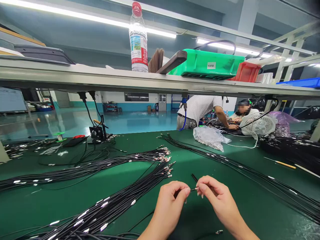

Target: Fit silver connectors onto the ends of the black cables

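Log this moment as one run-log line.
left hand: pinching thin black wire near its metal tip | right hand: pinching same wire | beside: bundled black metal-ended wires | surface: green bench mat

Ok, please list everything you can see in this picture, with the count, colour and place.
Plastic water bottle: one, clear with red cap, on overhead shelf.
Rectangular plastic crate: one, green, on overhead shelf.
Plastic bin: one, red, on overhead shelf.
Flat plastic tray: one, blue, at shelf's right end.
Insulated wires with metal terminals: many, black, in bundles on bench.
Crumpled plastic bag: one, clear, on bench.
Desk fan: one, white, far right of bench.
Bench mat: one, green, covering bench.
Standing co-worker: one, striped shirt, beyond shelf.
Left hand: one, bare, lower centre, pinching short black wire.
Right hand: one, bare, lower centre, pinching same wire.
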A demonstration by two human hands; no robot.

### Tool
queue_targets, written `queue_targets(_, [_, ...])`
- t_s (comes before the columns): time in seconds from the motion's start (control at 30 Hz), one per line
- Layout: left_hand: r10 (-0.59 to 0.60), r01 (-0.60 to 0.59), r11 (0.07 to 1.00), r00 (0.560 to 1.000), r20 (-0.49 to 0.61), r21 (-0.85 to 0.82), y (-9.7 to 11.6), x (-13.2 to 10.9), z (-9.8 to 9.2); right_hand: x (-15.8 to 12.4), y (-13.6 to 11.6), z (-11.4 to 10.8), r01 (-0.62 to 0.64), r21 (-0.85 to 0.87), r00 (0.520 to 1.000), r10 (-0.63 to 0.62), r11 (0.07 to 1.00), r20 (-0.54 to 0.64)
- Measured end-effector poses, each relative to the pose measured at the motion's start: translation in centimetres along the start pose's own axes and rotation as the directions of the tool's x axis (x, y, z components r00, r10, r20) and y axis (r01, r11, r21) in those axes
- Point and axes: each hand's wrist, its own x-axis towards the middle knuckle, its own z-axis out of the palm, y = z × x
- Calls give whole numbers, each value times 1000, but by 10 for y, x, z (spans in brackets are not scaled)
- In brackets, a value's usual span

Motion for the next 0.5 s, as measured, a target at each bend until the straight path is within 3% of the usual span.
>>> queue_targets(0.1, [-14,14,1000,998,62,-12,-5,1,1,-3,-1,-1,16,-112,1000,-14,994,10])
queue_targets(0.33, [-156,223,931,959,239,-289,-15,3,4,-6,0,1,-135,107,989,126,985,83])
queue_targets(0.5, [-174,272,886,946,274,-376,-17,2,5,-7,3,3,-167,197,984,150,966,101])
